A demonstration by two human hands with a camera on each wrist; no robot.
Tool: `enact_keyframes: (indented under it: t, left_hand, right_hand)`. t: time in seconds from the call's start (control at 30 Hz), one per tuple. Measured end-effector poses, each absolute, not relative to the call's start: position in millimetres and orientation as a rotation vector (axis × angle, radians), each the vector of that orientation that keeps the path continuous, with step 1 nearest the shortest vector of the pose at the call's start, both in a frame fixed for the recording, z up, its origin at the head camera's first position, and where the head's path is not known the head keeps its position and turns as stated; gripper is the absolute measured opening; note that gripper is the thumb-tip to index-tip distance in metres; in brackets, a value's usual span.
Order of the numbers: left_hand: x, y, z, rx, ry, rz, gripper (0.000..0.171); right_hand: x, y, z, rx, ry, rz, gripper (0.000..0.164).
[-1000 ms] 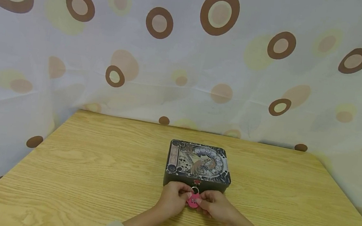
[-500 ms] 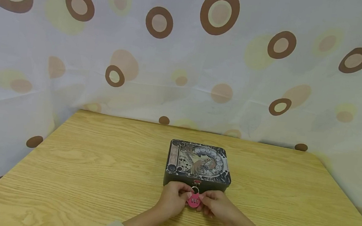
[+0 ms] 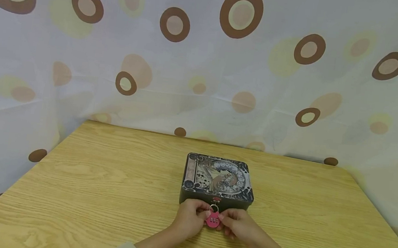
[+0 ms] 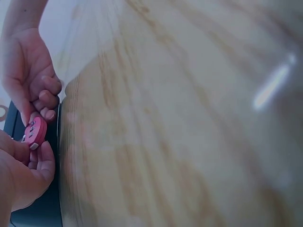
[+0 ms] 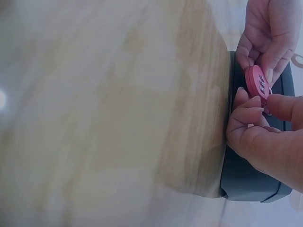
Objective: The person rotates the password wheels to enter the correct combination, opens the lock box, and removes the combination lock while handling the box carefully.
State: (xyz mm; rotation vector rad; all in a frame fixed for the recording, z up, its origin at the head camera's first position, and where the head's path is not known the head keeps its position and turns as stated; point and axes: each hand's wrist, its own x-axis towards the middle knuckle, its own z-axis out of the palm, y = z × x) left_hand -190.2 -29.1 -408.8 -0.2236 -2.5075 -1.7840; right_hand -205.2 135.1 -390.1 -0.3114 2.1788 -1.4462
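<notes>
A pink combination padlock with several number dials hangs by its silver shackle at the red clasp on the front of a dark tin box. My left hand pinches the padlock's left side between thumb and fingers. On the other side, the thumb and index finger of my right hand pinch its upper right edge, the remaining fingers curled below. The right wrist view shows the padlock between both hands, dials facing up. The left wrist view has the padlock tilted against the box's dark side.
The box has a printed picture on its lid and sits on a wood-grain table. Behind and beside the table hangs a white curtain with brown, peach and yellow spots.
The right thumb has shifted from over the padlock's dials to its upper right edge, uncovering the dials. The left hand and the box stay in place.
</notes>
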Motion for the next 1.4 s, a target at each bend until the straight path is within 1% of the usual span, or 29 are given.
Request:
enact_keyframes:
  t: [0.37, 0.97, 1.4]
  left_hand:
    - [-190.2, -29.5, -408.6, -0.234, -2.495, -1.801, 0.008]
    - [-189.2, -30.1, -406.7, -0.218, -2.509, -1.809, 0.008]
    - [-189.6, -29.2, -406.7, -0.196, -2.523, -1.781, 0.007]
  right_hand:
    - [-205.3, 132.3, -393.6, -0.319, 2.212, -1.433, 0.026]
    - [-206.9, 125.9, -395.8, -0.341, 2.163, -1.450, 0.020]
    - [-208.9, 125.1, -394.4, -0.366, 2.139, -1.426, 0.012]
